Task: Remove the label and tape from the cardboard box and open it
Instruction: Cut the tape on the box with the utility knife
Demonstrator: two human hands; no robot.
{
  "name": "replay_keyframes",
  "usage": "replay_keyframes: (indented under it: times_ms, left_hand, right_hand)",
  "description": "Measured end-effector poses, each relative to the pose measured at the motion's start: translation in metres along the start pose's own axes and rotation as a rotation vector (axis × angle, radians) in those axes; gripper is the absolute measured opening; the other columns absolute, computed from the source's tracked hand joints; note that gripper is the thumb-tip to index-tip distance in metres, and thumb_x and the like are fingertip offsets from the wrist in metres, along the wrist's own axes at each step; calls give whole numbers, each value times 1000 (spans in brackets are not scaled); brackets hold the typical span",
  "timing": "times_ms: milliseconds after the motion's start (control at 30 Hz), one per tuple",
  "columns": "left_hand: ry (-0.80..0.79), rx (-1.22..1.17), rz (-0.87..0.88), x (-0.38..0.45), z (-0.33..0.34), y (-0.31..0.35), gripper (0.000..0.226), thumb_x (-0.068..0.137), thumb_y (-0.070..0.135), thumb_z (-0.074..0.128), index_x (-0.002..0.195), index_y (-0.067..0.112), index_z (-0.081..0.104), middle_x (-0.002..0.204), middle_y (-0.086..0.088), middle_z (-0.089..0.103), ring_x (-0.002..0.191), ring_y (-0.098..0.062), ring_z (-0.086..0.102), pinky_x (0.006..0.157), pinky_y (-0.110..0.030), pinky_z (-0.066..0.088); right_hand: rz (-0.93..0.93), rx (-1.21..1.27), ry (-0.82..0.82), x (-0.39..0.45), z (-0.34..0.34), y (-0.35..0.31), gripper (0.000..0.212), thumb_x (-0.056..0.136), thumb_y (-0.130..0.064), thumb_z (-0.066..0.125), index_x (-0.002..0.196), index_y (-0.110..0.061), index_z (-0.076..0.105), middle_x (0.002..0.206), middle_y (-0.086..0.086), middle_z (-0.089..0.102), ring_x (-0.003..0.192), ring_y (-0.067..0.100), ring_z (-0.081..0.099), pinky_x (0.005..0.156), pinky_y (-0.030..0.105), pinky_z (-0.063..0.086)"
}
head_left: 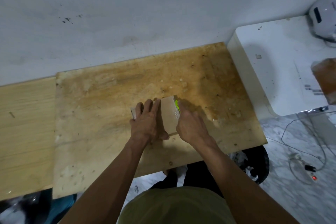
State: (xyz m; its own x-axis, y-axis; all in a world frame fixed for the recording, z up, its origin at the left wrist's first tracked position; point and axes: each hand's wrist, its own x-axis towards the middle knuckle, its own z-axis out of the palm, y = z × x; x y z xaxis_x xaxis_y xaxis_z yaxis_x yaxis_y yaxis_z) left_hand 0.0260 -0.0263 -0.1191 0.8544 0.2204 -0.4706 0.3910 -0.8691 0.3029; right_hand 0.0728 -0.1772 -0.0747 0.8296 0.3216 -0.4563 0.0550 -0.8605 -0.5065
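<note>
A small brown cardboard box [169, 114] lies on the stained wooden board [109, 96], wrapped in shiny clear tape. My left hand [147, 123] lies over the box's left part, fingers spread on top and thumb along its near edge. My right hand [190, 125] grips a bright green tool [177, 107] against the box's right edge; only the tool's green tip shows past the fingers. No label is visible on the exposed top face.
A white cabinet [269, 71] stands right of the board, carrying a paper sheet, another brown taped parcel [325, 80] and a white appliance [323, 18]. A black waste bin [251, 165] sits under the board's right corner. Cables and a power strip [307, 171] lie on the floor.
</note>
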Motion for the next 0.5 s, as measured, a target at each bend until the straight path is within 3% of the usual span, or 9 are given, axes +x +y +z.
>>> replay_keyframes:
  times_ms: [500]
  left_hand:
    - [-8,5,-10,-1,-1,3,139,40,54,89,149,36,6,145,9,17,139,-28,10,89,-64,43]
  right_hand:
    - [-10,-27,1,-22,8,11,73,86,-1,47,149,-28,20,107,20,65,98,41,62,66,34,40]
